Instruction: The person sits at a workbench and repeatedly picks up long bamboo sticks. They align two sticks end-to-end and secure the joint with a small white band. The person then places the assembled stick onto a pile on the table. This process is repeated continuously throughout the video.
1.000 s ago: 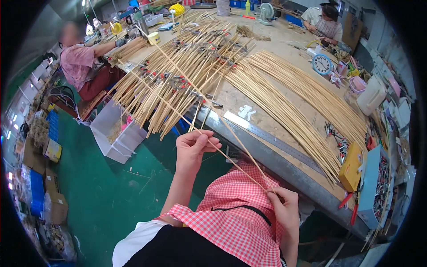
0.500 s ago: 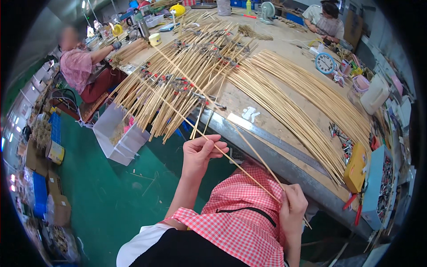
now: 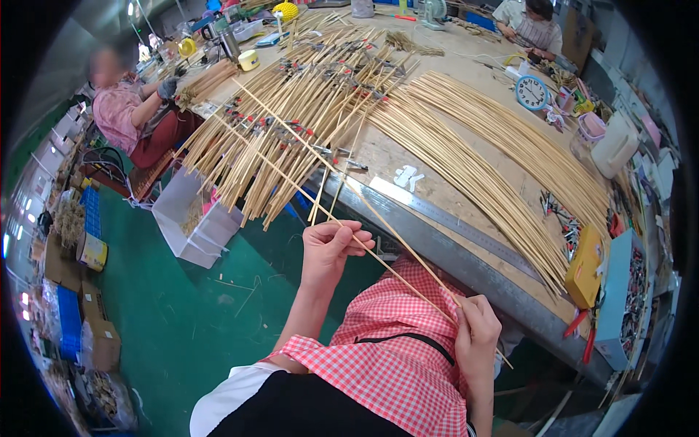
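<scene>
My left hand (image 3: pixel 328 244) pinches a thin bamboo stick (image 3: pixel 409 284) between thumb and fingers, with its other fingers curled loosely. That stick slants down to my right hand (image 3: pixel 477 331), which is closed around it. A second bamboo stick (image 3: pixel 382 223) also runs into the right hand and reaches up across the table's edge, over the pile. One stick end pokes out below the right hand. Both hands are above my red checked apron (image 3: pixel 408 364). Beyond them lies a pile of bamboo sticks (image 3: pixel 255 175) with red-tipped metal clips (image 3: pixel 298 131) among them.
Long loose sticks (image 3: pixel 466 178) lie along the table's right, behind a steel ruler (image 3: pixel 466 231). A yellow box (image 3: pixel 585 269), red-handled pliers (image 3: pixel 588 346) and a blue box of clips (image 3: pixel 617 313) stand at right. A white bin (image 3: pixel 193 233) is below left. Two people work across the table.
My hands keep the same grip on the sticks and have barely moved. The view has shifted slightly. At the far left, the other person's gloved hand has moved left.
</scene>
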